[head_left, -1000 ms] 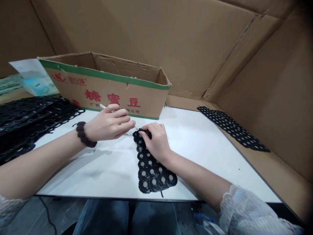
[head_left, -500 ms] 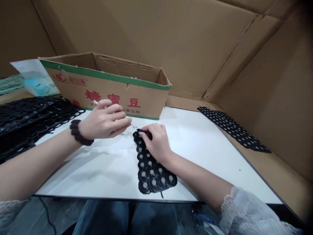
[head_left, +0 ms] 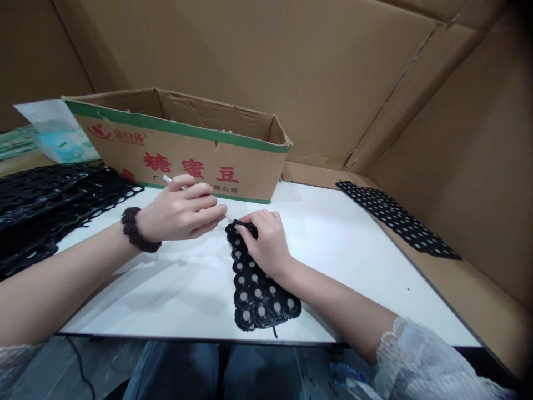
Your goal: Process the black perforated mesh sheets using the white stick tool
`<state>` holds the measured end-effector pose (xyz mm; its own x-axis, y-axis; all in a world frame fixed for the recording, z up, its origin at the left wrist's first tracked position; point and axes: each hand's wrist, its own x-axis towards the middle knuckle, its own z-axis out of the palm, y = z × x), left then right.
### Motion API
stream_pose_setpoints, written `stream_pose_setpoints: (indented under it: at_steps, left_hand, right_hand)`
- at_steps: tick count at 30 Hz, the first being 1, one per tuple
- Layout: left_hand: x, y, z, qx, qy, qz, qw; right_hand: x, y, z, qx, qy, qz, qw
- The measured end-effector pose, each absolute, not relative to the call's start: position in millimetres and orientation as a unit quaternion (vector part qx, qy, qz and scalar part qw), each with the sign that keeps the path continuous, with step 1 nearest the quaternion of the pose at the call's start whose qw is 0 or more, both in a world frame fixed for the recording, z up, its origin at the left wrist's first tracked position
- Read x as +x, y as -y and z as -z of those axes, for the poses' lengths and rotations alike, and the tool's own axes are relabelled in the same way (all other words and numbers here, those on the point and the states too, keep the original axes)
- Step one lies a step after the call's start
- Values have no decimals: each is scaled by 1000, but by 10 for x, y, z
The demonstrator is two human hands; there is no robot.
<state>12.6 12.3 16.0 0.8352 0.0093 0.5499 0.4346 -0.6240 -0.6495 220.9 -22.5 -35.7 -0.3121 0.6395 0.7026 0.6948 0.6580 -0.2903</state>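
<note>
Cardboard walls (head_left: 250, 55) rose behind my workspace, and the white table (head_left: 341, 244) filled most of the view below them. An open carton (head_left: 254, 172) stood along its far side. To its left lay a heap of black ring-patterned mesh (head_left: 54, 194), and a spare dotted sheet (head_left: 395, 216) rested by the table's right edge, partly on the cardboard.

The black dotted sheet (head_left: 261, 311) lay on the table in front of me, running from the near edge up to my hands. My right hand (head_left: 268, 241) was clamped on its far end, thumb on top and fingers curled behind. My left hand (head_left: 183, 206) had its fingers closed around a slim white stick (head_left: 167, 179), pen-like, its lower end pointing towards the sheet's far left corner. That end was blurred, so I could not tell whether it touched.

I judged the pinch the part to get right: thumb close to the corner, firm enough that the soft rim would not give under the tip, yet clear of its path. A shallow angle and small finger movements seemed likelier to spare the neighbouring discs than a push from the wrist.
</note>
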Motion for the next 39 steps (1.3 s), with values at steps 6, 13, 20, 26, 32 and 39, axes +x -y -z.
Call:
stream_pose_setpoints:
  at_steps: [6, 13, 20, 26, 32, 39]
  left_hand:
    - [118, -125, -160, -864, 130, 252, 416]
    - [136, -84, -169, -854, 125, 235, 447]
    - [176, -6, -224, -844, 120, 214, 477]
    - [180, -11, -201, -858, 148, 166, 462]
    - [183, 23, -225, -853, 154, 143, 478]
    - [128, 34, -340, -860, 164, 155, 458]
  right_hand:
    - [2204, 231, 351, -414, 810, 29, 414]
    - [2196, 239, 359, -412, 810, 37, 415]
    - [2184, 251, 362, -422, 807, 32, 412]
    - [2185, 250, 361, -432, 804, 35, 407]
    - [2182, 225, 358, -429, 808, 59, 400]
    - [2174, 230, 343, -430, 811, 43, 394]
